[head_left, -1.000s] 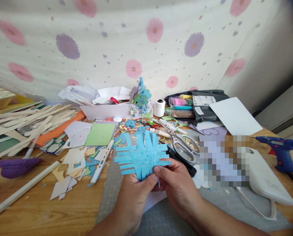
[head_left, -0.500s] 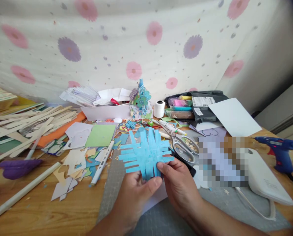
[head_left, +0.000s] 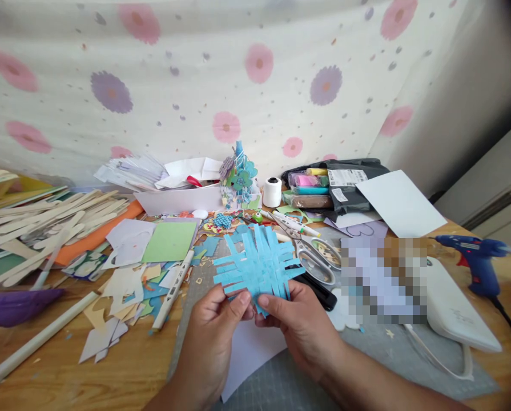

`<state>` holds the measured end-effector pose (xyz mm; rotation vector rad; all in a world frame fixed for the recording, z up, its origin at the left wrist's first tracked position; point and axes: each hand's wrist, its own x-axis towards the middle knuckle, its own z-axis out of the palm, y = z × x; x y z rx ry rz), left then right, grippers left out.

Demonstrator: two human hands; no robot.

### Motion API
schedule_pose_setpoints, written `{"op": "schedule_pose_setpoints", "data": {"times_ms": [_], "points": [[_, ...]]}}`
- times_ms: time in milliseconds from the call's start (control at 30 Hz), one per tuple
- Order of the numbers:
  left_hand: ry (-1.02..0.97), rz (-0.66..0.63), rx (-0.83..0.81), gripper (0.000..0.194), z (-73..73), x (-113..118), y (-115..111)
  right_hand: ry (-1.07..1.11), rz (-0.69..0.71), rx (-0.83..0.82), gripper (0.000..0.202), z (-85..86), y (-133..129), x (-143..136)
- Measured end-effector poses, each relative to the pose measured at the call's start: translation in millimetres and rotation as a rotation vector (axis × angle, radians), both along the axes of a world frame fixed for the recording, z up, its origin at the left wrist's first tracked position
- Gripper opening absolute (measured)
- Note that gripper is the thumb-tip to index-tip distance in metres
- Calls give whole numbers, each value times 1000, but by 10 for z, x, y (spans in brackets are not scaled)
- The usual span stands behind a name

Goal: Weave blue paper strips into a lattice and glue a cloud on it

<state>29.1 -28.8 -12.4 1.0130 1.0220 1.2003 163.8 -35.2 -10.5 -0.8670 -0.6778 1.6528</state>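
Both hands hold up a woven mat of blue paper strips (head_left: 259, 260) in the middle of the view, its loose strip ends sticking out on the sides. My left hand (head_left: 218, 319) pinches its lower left edge between thumb and fingers. At the lower right edge, my right hand (head_left: 300, 319) grips it with the thumb on top. Beneath the hands lies a pale lilac paper sheet (head_left: 250, 357) on the grey cutting mat (head_left: 199, 319). Grey-handled scissors (head_left: 317, 260) rest just behind the right hand.
Paper scraps (head_left: 127, 291) and a white marker (head_left: 173, 291) lie to the left, near wooden sticks (head_left: 62, 222). A blue glue gun (head_left: 480, 262) and a white power bank (head_left: 461, 308) are at the right. A white thread spool (head_left: 273, 192) stands at the back.
My left hand has shifted its hold to the lower left edge of the woven paper, and my right thumb has moved lower and inward. The woven paper has turned slightly. The whole view has shifted a little.
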Motion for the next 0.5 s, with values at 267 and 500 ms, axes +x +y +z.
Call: {"op": "schedule_pose_setpoints", "data": {"times_ms": [267, 500], "points": [[-25, 10, -35, 22, 33, 13, -5, -56, -24, 15, 24, -22, 5, 1], [-40, 31, -58, 19, 3, 16, -13, -85, -42, 8, 24, 12, 28, -14]]}}
